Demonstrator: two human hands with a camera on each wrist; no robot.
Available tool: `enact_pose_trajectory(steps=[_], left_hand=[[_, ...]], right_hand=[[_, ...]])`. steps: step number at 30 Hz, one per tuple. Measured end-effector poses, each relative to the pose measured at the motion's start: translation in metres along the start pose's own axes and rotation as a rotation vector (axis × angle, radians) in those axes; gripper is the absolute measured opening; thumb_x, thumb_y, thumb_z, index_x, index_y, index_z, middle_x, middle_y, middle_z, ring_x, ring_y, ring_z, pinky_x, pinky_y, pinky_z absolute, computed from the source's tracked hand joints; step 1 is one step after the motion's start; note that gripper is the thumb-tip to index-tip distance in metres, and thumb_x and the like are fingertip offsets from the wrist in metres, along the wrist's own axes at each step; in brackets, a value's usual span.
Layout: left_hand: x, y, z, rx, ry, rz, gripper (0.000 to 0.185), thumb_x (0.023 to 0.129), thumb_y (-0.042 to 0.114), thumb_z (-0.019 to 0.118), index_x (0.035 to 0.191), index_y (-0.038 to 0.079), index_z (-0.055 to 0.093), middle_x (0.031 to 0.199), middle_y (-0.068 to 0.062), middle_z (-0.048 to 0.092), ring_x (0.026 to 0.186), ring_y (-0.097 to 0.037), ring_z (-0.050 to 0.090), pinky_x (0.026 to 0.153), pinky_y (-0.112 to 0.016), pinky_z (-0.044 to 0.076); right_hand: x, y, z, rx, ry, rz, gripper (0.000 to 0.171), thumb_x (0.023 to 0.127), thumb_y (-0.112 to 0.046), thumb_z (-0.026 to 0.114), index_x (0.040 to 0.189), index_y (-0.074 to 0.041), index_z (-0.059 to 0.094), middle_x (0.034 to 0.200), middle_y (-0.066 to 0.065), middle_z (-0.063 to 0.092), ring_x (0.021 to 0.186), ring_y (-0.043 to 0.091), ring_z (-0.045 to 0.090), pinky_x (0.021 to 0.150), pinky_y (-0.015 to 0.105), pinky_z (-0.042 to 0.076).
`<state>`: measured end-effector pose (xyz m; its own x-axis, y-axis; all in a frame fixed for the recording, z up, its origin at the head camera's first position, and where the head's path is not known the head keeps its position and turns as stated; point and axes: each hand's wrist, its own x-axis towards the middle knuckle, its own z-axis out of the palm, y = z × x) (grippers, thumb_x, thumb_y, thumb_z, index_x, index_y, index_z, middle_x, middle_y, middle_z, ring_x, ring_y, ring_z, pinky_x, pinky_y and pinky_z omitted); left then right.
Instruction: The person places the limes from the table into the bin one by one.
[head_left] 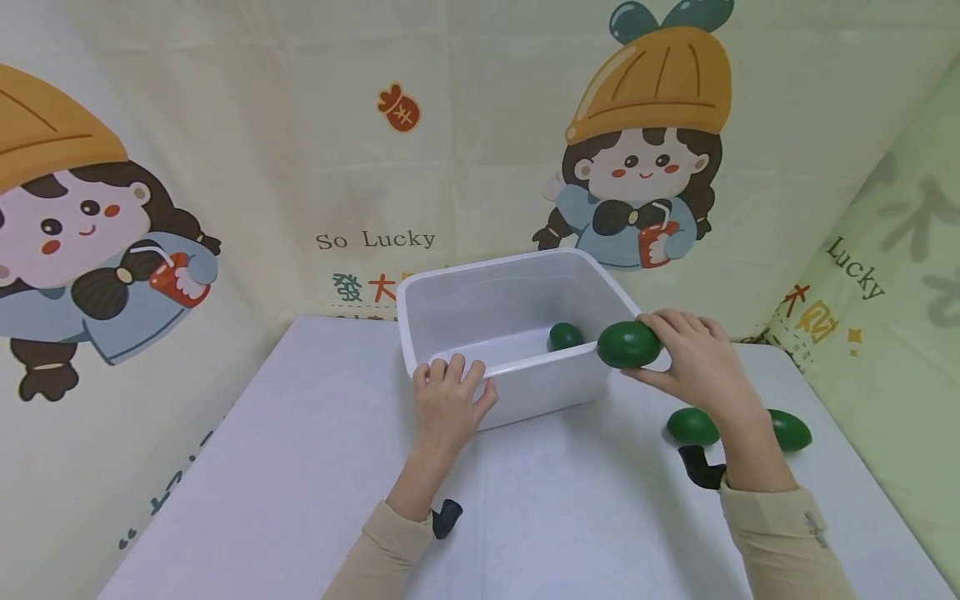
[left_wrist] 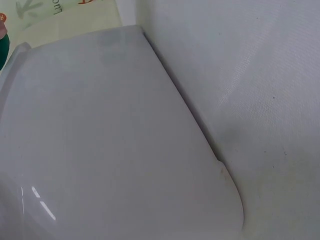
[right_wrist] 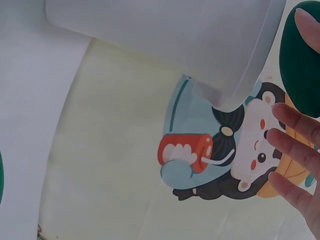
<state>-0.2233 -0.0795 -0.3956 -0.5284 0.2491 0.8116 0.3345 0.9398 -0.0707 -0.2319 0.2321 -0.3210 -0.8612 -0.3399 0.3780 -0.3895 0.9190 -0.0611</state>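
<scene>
A white plastic bin [head_left: 547, 392] stands on the table, and one dark green oval fruit [head_left: 566, 337] lies inside it near the right end. My left hand [head_left: 448, 408] holds the bin's near rim, fingers hooked over the edge; the left wrist view shows only the bin's outer wall [left_wrist: 110, 130]. Beside the bin's right end, at rim height, my right hand [head_left: 697, 358] grips another dark green fruit [head_left: 628, 345] between thumb and fingers. In the right wrist view, that fruit [right_wrist: 300, 65] is at the top right, partly cut off.
Two more green fruits, one left [head_left: 692, 427] and one right [head_left: 791, 431] of my right forearm, rest on the white-covered table [head_left: 300, 483]. The forearm partly hides them. A printed cloth [head_left: 495, 150] hangs behind the bin, and another [head_left: 900, 333] borders the right side.
</scene>
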Motion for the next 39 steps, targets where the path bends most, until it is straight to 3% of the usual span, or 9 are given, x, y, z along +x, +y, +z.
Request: enact_pose_trajectory(steps=[17,39], left_hand=[[-0.002,-0.001,0.004,-0.004,0.042,0.000,0.020,0.081,0.033,0.046,0.080,0.017,0.058,0.074,-0.003,0.049,0.071,-0.024,0.044,0.070,-0.040,0.034],[-0.001,0.001,0.003,-0.001,0.007,0.005,0.020,0.082,0.034,0.047,0.082,0.017,0.058,0.075,-0.003,0.050,0.073,-0.023,0.045,0.071,-0.039,0.035]], right_hand=[[0.017,-0.009,0.004,0.035,-0.032,-0.018,0.072,0.066,-0.040,0.077,0.124,-0.008,0.049,0.123,0.018,0.050,0.117,0.038,0.040,0.096,0.059,0.024],[0.038,-0.026,0.010,0.043,-0.012,-0.087,0.067,0.068,-0.040,0.076,0.121,-0.008,0.050,0.121,0.016,0.052,0.115,0.035,0.043,0.095,0.057,0.027]])
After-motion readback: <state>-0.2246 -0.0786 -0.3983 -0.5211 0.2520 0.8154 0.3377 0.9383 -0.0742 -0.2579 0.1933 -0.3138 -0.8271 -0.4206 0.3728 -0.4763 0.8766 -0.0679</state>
